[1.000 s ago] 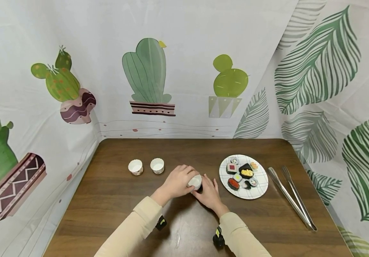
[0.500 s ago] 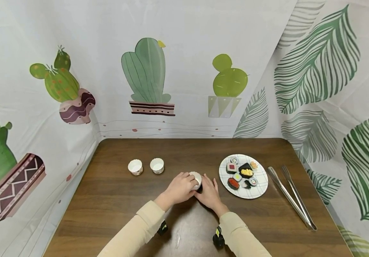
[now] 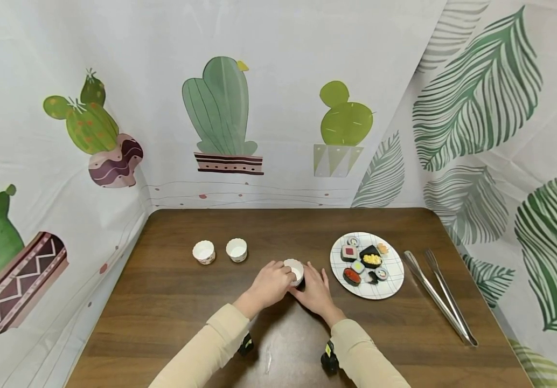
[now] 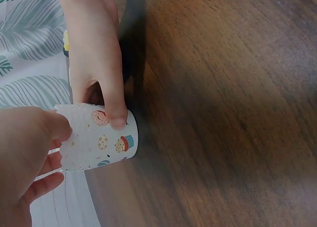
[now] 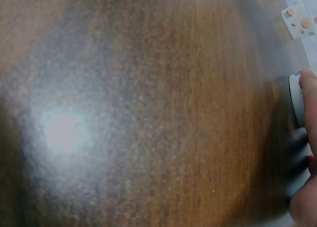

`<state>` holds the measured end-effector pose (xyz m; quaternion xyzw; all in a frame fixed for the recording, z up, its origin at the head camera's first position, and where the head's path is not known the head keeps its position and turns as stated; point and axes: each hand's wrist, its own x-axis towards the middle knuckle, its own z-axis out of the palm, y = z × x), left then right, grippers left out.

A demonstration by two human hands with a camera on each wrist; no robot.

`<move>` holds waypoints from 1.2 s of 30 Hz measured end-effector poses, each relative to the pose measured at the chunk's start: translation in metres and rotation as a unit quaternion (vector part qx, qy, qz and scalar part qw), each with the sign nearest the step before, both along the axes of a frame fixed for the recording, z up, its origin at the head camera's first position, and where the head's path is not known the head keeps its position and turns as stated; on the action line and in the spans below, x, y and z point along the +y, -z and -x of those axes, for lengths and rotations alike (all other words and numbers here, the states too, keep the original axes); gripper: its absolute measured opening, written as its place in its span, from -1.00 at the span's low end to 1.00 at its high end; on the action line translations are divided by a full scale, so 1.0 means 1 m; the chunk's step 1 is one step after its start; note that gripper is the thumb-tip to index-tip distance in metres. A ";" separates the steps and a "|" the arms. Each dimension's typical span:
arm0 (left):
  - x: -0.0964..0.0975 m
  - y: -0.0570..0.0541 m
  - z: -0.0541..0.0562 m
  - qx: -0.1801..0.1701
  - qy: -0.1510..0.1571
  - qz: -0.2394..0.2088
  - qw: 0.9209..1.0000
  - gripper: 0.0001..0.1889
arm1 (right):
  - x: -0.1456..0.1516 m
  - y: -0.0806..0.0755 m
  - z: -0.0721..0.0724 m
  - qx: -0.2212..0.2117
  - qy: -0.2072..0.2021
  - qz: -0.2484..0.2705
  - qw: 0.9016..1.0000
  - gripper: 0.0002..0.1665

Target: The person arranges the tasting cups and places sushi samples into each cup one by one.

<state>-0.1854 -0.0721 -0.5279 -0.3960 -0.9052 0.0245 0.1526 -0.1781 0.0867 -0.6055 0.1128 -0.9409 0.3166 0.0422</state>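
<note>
- Paper cup point(image 4: 94, 143) sits at the middle of the table point(image 3: 152, 323), between the two hands and touched by both.
- Left hand point(image 3: 270, 283) comes in from the near left, its thumb against the cup's outer wall by the scalloped rim and its other fingers bent at the mouth, pinching that edge.
- Right hand point(image 3: 316, 291) comes in from the near right, clasping the cup's side with its thumb low on the wall near the base; its other fingertips are mostly hidden.
- Both forearms slant inward, so the hands nearly meet across the cup.
- Bare wood runs from the hands to the far edge and back to the near side.
- Two more cups point(image 3: 237, 250) stand to the far left, apart from the left hand.
- Patterned plate point(image 3: 380, 292) with sushi pieces point(image 3: 371, 261) lies just right of the right hand, leaving a narrow gap.
- Metal tongs point(image 3: 437, 298) lie farther right, near the table's right edge.
</note>
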 end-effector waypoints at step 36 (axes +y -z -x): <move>-0.005 -0.039 0.016 0.068 0.029 -0.081 0.994 -0.96 | -0.001 0.000 -0.001 0.013 0.001 -0.013 1.000 -0.17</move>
